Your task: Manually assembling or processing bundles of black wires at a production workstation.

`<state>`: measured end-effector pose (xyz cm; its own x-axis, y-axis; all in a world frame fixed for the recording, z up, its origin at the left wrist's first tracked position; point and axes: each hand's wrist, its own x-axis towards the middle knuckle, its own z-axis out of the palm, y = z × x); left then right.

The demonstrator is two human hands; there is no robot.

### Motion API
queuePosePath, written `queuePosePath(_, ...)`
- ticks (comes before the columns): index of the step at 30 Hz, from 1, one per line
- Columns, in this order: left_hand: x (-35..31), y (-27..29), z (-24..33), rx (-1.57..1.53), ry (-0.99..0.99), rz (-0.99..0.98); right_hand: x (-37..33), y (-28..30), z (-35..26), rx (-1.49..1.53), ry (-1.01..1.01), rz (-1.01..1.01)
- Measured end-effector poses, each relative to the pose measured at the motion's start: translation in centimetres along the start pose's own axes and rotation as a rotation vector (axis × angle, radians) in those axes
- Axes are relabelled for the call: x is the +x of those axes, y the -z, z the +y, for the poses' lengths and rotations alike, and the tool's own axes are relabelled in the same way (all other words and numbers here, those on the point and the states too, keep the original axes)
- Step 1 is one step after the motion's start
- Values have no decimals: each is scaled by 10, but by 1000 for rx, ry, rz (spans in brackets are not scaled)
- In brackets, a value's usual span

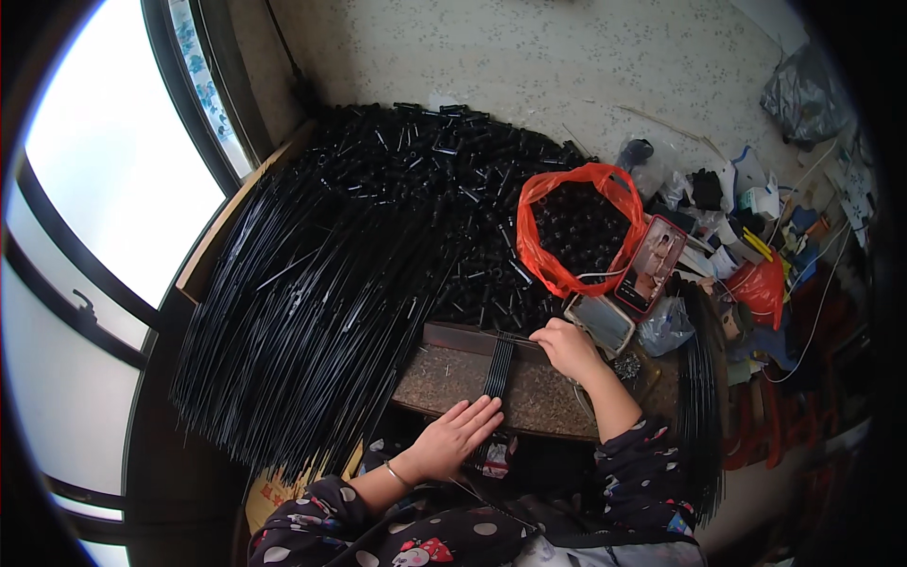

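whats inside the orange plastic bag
The orange plastic bag is open and filled with small black tube-like pieces, like those heaped beside it. Whatever lies lower in the bag is covered.

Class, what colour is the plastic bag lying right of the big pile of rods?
The plastic bag is orange-red, seen best in the head view.

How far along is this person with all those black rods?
Looks done: possibly the upright stack of rods at the right, though that is unsure. In hand: a small bundle of rods lies across the work board; the left hand presses its near end, the right hand its far end. Left: seemingly most of it, judging by the big heap of black rods and the orange bag of small black parts.
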<state>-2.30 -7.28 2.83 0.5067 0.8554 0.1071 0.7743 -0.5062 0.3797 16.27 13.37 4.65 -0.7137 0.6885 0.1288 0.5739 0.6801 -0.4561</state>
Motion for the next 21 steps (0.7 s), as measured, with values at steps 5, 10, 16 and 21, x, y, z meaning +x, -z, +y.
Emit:
queuePosePath(5,0,1,-2,13,17,-30,-4,-4,1,-58,57,46)
queuePosePath(10,-2,1,-2,22,11,-29,7,-18,-11,-2,74,90)
queuePosePath(16,6,8,2,-84,-58,42,7,-13,-15,21,-80,55)
queuePosePath(21,-6,0,-4,-53,-13,55,-53,35,-91,801,425,-544)
